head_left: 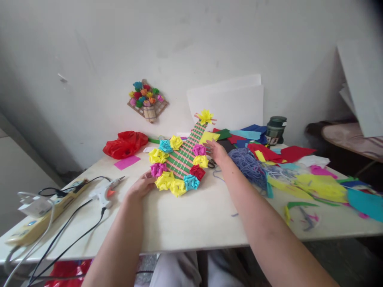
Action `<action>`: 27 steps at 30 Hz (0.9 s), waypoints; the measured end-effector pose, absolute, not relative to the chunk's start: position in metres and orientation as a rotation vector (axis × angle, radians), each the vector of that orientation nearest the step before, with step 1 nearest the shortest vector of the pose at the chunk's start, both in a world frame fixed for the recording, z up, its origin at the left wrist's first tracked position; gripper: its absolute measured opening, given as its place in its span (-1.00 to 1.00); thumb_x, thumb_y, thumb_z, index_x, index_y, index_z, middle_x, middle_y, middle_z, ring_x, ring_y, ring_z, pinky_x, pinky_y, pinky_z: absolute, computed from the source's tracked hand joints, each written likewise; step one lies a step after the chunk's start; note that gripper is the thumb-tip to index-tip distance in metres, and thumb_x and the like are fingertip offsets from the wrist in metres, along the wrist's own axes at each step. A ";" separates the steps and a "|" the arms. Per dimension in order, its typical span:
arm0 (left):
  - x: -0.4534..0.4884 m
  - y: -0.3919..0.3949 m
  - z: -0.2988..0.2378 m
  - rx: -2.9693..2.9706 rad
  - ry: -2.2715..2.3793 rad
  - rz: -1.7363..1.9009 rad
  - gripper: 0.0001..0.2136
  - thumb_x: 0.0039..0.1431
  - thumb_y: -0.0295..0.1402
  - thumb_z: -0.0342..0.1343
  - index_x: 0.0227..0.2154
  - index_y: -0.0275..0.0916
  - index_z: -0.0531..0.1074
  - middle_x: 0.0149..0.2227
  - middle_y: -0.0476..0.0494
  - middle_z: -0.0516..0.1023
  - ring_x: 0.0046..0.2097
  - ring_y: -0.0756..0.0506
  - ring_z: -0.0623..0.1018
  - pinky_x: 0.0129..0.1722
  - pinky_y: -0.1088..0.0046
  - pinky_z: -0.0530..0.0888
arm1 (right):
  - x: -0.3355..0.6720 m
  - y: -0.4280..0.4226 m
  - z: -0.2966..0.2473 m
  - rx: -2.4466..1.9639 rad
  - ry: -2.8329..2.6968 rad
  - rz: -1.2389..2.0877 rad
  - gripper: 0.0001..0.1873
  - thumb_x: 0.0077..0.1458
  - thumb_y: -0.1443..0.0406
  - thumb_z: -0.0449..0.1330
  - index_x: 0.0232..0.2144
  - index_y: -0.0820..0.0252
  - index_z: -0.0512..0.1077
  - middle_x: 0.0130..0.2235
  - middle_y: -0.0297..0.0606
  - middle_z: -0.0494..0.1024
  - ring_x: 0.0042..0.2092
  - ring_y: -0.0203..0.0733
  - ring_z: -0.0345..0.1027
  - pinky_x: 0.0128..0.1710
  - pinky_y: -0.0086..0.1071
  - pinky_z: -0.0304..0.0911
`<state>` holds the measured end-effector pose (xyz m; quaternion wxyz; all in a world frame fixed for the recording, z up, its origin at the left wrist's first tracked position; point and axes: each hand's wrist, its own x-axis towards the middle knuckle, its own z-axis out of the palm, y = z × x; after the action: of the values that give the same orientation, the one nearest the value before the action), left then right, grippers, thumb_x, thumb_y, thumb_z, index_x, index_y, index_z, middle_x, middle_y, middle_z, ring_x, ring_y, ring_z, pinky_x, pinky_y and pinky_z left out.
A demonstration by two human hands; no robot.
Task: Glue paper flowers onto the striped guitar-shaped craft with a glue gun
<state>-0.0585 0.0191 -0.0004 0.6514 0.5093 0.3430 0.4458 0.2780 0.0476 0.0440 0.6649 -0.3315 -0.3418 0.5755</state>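
Observation:
A guitar-shaped craft piece [182, 157] of green and pink woven strips lies on the white table [191, 223]. Paper flowers in yellow, pink, blue and red ring its body, and a yellow flower [205, 116] tops its neck. My left hand [140, 188] rests at the lower left edge of the piece, fingers curled against the flowers. My right hand [217, 151] lies at its right side with fingers stretched out, touching the piece near a yellow flower. A pair of scissors [212, 163] lies just under that hand.
A glue gun [106, 191] with a black cord and a power strip [44, 211] lie at the left. A red plastic bag [125, 144], blue yarn [248, 165], coloured felt scraps [314, 183] and a dark jar [275, 129] crowd the back and right. Another flower craft [146, 99] hangs on the wall.

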 end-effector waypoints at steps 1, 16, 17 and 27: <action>-0.059 0.020 0.000 1.157 0.783 0.990 -0.51 -0.22 -0.61 0.23 -0.11 -0.27 0.39 -0.20 -0.20 0.56 -0.14 -0.18 0.54 -0.16 0.37 0.50 | 0.278 0.049 0.047 -0.761 -0.792 1.298 -0.71 0.16 0.14 -0.02 -0.30 0.21 0.39 -0.27 -0.23 0.54 -0.40 -0.33 0.37 -0.43 -0.46 0.27; -0.067 0.027 0.004 1.124 0.770 0.866 -0.47 -0.24 -0.62 0.23 -0.09 -0.27 0.39 -0.22 -0.22 0.57 -0.16 -0.21 0.55 -0.18 0.35 0.51 | 0.278 0.075 0.034 -0.793 -0.873 1.145 -0.79 -0.02 0.19 0.23 -0.50 0.22 0.36 -0.61 -0.37 0.42 -0.61 -0.35 0.26 -0.63 -0.47 0.17; -0.067 0.027 0.004 1.113 0.765 0.881 -0.48 -0.24 -0.62 0.23 -0.10 -0.27 0.40 -0.24 -0.22 0.57 -0.17 -0.22 0.56 -0.19 0.34 0.52 | 0.278 0.075 0.034 -0.784 -0.859 1.145 -0.79 -0.04 0.20 0.24 -0.51 0.22 0.36 -0.61 -0.38 0.42 -0.61 -0.35 0.26 -0.64 -0.48 0.17; -0.078 0.029 0.012 1.037 0.824 1.026 -0.42 -0.18 -0.64 0.13 0.01 -0.26 0.34 -0.27 -0.22 0.58 -0.29 -0.17 0.59 -0.37 0.42 0.53 | 0.294 0.070 0.025 -0.902 -0.835 1.349 -0.82 0.00 0.23 0.20 -0.48 0.26 0.37 -0.60 -0.32 0.46 -0.70 -0.44 0.12 -0.81 -0.58 -0.16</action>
<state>-0.0781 0.0285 0.0120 0.6691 0.4601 0.3655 0.4550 0.2936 0.0696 0.0253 0.6120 -0.3909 -0.3618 0.5846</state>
